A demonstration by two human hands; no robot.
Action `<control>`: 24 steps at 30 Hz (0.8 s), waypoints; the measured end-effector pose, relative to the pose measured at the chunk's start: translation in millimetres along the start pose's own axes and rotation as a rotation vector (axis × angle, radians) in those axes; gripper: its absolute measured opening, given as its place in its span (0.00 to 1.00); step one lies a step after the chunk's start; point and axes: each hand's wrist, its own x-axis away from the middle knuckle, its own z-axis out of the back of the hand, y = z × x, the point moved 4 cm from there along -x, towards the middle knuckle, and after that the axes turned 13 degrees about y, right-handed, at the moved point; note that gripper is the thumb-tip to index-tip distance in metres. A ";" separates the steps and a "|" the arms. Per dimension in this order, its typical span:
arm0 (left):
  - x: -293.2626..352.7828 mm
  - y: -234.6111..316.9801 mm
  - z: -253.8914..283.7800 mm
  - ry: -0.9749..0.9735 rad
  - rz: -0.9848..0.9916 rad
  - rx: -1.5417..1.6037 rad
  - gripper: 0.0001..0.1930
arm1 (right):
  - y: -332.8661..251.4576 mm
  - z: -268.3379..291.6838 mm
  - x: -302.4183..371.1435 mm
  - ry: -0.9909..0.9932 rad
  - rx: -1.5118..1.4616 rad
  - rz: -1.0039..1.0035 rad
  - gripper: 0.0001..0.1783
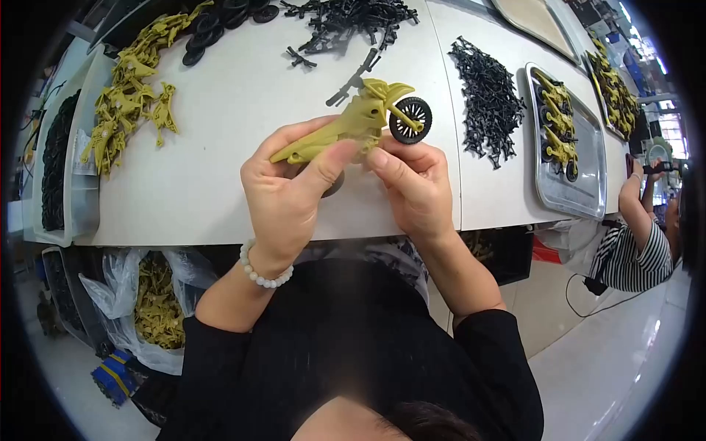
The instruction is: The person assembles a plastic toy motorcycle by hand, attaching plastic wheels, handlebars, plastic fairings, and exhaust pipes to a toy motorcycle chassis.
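Evidently, you hold the yellow toy motorcycle (349,125) two-handed over the near edge of the white table (213,162), toward twelve o'clock from the view's middle. Your left hand (288,176) wraps its tail, fingers closed behind, thumb laid along the lower frame; your right hand (419,180) pinches the underside near the black front wheel (410,120). The toy hides some fingertips, so their exact curl I can't tell. The two thumbs nearly meet, probably to press there while the fingers brace behind. The nose points to two o'clock, perhaps keeping the wheel free of your palm. Your forearms rise from seven and five o'clock, elbows bent, wrists below the toy.
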 end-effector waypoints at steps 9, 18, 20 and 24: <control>-10.1 -18.1 11.8 0.127 0.290 0.230 0.14 | 2.3 2.0 -2.7 0.030 -0.224 -0.312 0.16; 0.5 -15.7 0.1 0.056 0.144 0.223 0.15 | 6.6 -4.0 2.0 0.127 -0.073 0.010 0.10; 1.5 -14.2 1.1 0.095 0.076 0.147 0.15 | 10.5 -0.1 2.1 0.117 -0.069 -0.041 0.10; 2.5 -7.7 0.5 0.043 0.072 0.017 0.16 | -2.5 21.4 -3.3 -0.013 0.027 -0.117 0.26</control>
